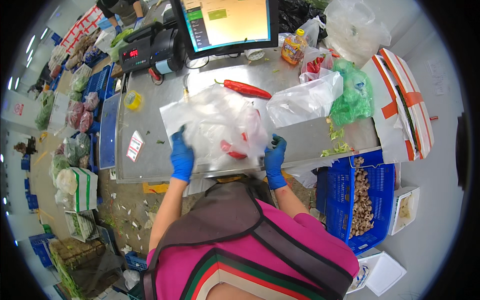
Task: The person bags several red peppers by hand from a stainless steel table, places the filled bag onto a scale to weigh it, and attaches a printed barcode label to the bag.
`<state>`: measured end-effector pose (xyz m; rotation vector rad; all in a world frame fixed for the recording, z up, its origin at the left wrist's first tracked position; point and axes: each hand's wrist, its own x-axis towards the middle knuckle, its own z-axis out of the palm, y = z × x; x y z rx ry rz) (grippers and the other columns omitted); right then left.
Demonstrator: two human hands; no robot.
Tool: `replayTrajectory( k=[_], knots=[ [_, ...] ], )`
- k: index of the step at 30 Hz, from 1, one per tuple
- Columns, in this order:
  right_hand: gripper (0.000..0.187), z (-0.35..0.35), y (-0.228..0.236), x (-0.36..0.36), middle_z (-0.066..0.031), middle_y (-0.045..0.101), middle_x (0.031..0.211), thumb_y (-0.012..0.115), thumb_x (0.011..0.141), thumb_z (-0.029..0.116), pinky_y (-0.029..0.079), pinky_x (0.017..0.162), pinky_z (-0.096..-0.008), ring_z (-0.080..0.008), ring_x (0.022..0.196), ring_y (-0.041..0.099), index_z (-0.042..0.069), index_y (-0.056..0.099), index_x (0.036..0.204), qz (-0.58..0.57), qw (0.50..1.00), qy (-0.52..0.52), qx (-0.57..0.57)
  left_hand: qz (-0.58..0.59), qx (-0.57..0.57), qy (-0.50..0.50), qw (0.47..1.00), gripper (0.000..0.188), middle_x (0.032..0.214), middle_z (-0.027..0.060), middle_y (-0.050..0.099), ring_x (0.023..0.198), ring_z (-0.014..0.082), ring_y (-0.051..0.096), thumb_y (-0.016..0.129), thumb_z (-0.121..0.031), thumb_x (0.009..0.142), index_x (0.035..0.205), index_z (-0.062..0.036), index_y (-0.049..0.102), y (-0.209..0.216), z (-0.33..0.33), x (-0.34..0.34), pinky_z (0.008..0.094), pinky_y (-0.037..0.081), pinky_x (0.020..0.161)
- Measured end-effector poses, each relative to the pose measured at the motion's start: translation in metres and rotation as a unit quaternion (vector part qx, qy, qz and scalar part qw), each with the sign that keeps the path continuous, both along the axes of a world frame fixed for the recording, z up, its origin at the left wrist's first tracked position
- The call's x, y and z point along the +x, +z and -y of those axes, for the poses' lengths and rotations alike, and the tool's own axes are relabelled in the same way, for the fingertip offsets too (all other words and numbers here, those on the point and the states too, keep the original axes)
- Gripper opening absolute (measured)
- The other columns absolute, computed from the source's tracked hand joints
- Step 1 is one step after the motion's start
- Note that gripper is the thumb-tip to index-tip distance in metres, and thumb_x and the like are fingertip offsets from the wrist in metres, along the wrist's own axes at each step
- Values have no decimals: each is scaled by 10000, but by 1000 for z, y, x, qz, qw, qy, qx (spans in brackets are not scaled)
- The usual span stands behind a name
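Note:
A clear plastic bag [215, 115] with red chili peppers [234, 151] in it lies between my hands at the front of the metal counter, partly smeared by motion. My left hand [182, 159], in a blue glove, is closed at the bag's left edge, fingers pointing away from me. At the right edge my right hand [275, 159], also gloved in blue, has its fingers curled in against the plastic. A long red chili pepper [247, 89] with a green stem rests loose beyond the bag. Another clear bag [302, 102] lies to its right.
A monitor [230, 25] and a black scale [150, 52] stand at the back. Rightward are a drink bottle [294, 47], a green plastic bag [352, 95] and a white foam box [400, 105]. A blue crate [382, 200] of mushrooms stands below. Yellow tape [132, 100] lies left.

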<state>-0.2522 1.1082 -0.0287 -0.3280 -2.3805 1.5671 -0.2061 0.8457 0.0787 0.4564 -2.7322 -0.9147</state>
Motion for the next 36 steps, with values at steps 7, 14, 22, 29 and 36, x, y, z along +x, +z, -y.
replayTrajectory(
  k=[7,14,22,29,36],
  knots=[
    [1143,31,34,-65,-231,281,1258,762,484,367,402,841,-396,-353,1085,400,-1,56,1304,156,912,232,299,-77,46,177,980,269,887,97,577,774,178,521,500,-126,797,1047,-29,529,109,77,-9,282,409,712],
    [1142,-43,31,-79,-221,395,1136,758,442,228,416,824,-394,-355,978,468,36,47,1315,234,847,380,289,-99,179,368,907,237,827,57,575,683,141,523,529,-138,791,939,46,552,136,99,51,249,434,636],
    [853,-99,105,-152,-96,495,1058,613,442,49,394,839,-285,-193,935,498,1,318,1242,264,720,504,-397,33,360,85,928,672,1002,90,509,885,124,485,569,-70,663,1249,69,272,150,-35,-28,232,410,746],
    [724,-3,184,-166,-140,483,1097,582,546,54,369,854,-263,-196,963,480,12,355,1232,311,518,707,-369,-80,612,116,778,489,1084,141,511,941,199,530,465,-99,735,1187,58,364,169,-83,-28,290,412,839],
    [634,82,76,-144,-141,567,989,655,565,234,410,790,-316,-254,873,546,47,465,1140,-63,797,591,111,-88,105,-30,990,319,1051,105,505,922,176,498,470,-94,792,1089,20,447,96,-59,-8,284,401,799]
  ],
)
